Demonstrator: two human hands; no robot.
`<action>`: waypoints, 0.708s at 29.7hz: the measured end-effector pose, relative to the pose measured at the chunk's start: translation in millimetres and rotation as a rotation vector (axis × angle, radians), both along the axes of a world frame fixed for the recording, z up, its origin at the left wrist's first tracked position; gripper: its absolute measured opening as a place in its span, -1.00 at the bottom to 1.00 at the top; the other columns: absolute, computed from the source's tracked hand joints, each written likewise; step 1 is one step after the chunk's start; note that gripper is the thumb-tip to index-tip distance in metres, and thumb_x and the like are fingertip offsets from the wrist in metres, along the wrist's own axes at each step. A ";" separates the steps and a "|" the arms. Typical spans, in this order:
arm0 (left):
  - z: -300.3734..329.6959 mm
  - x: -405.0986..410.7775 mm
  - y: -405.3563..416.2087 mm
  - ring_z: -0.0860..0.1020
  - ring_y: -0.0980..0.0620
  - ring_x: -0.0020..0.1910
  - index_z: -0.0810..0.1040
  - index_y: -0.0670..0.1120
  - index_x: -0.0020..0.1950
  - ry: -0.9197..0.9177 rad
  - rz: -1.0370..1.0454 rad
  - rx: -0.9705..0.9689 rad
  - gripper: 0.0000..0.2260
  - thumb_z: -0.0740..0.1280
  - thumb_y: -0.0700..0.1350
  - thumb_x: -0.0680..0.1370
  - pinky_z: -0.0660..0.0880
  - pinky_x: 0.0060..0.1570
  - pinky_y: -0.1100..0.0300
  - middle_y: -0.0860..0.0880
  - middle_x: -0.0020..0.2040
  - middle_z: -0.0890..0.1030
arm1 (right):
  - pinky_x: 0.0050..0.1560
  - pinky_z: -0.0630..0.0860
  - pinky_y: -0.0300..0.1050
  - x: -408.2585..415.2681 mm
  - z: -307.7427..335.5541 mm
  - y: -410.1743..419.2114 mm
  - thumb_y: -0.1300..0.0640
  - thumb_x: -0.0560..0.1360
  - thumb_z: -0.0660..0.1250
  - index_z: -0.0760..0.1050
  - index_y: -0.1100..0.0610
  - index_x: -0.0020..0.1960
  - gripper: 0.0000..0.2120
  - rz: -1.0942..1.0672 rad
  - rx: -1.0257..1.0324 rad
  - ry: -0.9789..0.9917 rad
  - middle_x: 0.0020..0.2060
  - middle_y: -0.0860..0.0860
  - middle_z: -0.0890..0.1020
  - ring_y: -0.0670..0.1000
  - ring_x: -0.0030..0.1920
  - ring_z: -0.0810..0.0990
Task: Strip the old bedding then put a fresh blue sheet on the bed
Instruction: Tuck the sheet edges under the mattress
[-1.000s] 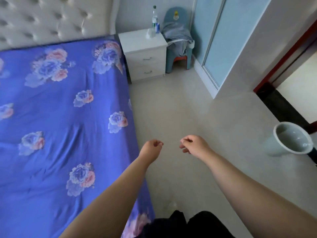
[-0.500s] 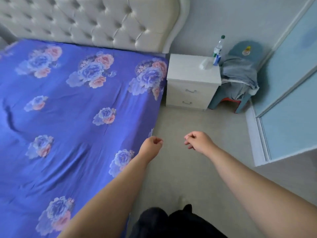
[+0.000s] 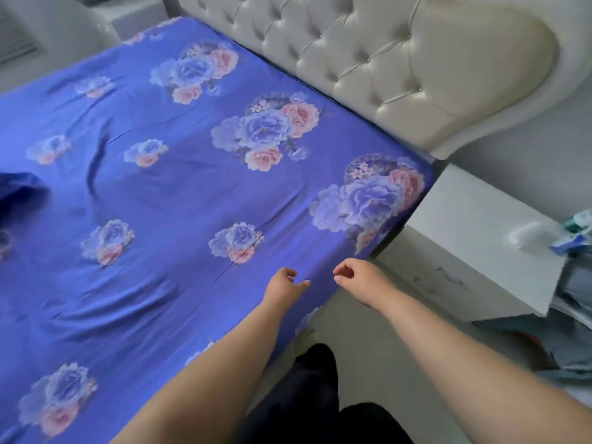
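Note:
A blue sheet with pink and lilac flowers [image 3: 179, 200] covers the mattress up to the tufted cream headboard [image 3: 400, 65]. It is creased near the middle. My left hand [image 3: 285, 285] hovers over the sheet's near right edge, fingers loosely spread and holding nothing. My right hand [image 3: 358, 278] hangs beside it, just past the bed's edge, fingers loosely curled and empty. A dark blue fold of cloth [image 3: 19, 193] lies on the sheet at the left border of the view.
A white nightstand [image 3: 474, 251] stands right of the bed's head corner, with a bottle and a small white object [image 3: 528, 235] on top. Grey clothes [image 3: 573, 309] are piled at the far right. Bare floor [image 3: 358, 341] lies between me and the nightstand.
My view has swung left and closer to the bed's head corner. Both hands have come from over the floor to the sheet's edge, and the left hand's fingers have loosened.

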State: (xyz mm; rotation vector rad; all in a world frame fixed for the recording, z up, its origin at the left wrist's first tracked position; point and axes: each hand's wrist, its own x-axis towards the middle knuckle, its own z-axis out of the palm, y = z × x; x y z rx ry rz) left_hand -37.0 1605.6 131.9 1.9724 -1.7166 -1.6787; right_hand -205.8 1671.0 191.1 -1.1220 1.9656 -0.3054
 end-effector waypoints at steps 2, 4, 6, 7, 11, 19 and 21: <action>-5.6 -24.1 -35.7 0.53 -0.06 0.12 0.39 -0.13 0.32 -0.020 0.081 0.020 -0.54 0.41 0.00 0.49 0.44 0.00 0.14 -0.11 0.30 0.47 | 0.09 0.48 -0.11 -29.0 -3.4 -46.2 0.02 0.52 0.27 0.51 -0.05 0.11 -0.82 0.229 0.053 0.141 0.04 -0.11 0.57 -0.02 0.09 0.56; -10.9 -43.3 -59.3 0.52 -0.07 0.18 0.37 -0.12 0.34 -0.034 0.129 0.031 -0.50 0.42 0.01 0.49 0.44 0.05 0.13 -0.10 0.31 0.46 | 0.20 0.43 -0.04 -49.5 -8.6 -83.6 0.01 0.53 0.26 0.45 -0.07 0.22 -0.73 0.482 0.048 0.254 0.22 -0.07 0.46 0.02 0.23 0.47; -22.3 -63.9 -83.6 0.50 -0.07 0.21 0.35 -0.11 0.36 -0.054 0.187 0.045 -0.47 0.43 0.03 0.47 0.46 0.10 0.10 -0.09 0.32 0.44 | 0.27 0.38 0.00 -71.3 -19.4 -125.9 0.03 0.53 0.27 0.40 -0.06 0.32 -0.64 0.696 0.020 0.337 0.34 -0.05 0.33 0.06 0.32 0.37; -27.8 -72.2 -92.3 0.49 -0.07 0.22 0.34 -0.10 0.36 -0.067 0.214 0.053 -0.45 0.44 0.05 0.46 0.46 0.15 0.06 -0.09 0.33 0.42 | 0.30 0.35 0.01 -81.0 -24.8 -143.9 0.03 0.53 0.27 0.36 -0.06 0.36 -0.60 0.783 0.011 0.382 0.40 -0.05 0.26 0.08 0.36 0.33; -52.9 -109.5 -126.5 0.44 -0.10 0.27 0.33 -0.07 0.37 -0.120 0.338 0.109 -0.43 0.43 0.09 0.45 0.45 0.20 -0.04 -0.09 0.34 0.36 | 0.33 0.30 0.03 -127.3 -57.7 -222.5 0.07 0.51 0.28 0.23 -0.07 0.45 -0.46 1.075 -0.002 0.504 0.49 -0.01 0.13 0.13 0.39 0.28; -87.9 -225.6 -175.8 0.43 -0.14 0.28 0.30 -0.03 0.40 -0.224 0.506 0.216 -0.40 0.43 0.10 0.44 0.39 0.25 0.02 -0.12 0.35 0.32 | 0.25 0.34 0.04 -243.8 -124.5 -320.8 0.15 0.53 0.21 0.23 -0.02 0.43 -0.51 1.288 0.050 0.532 0.46 0.06 0.19 0.15 0.35 0.35; -98.9 -261.6 -194.8 0.39 -0.14 0.32 0.28 -0.01 0.41 -0.243 0.470 0.225 -0.37 0.43 0.13 0.43 0.37 0.28 0.03 -0.11 0.36 0.30 | 0.24 0.39 0.05 -279.6 -146.8 -338.3 0.09 0.53 0.23 0.23 -0.02 0.42 -0.52 1.239 0.096 0.528 0.43 0.06 0.22 0.16 0.33 0.36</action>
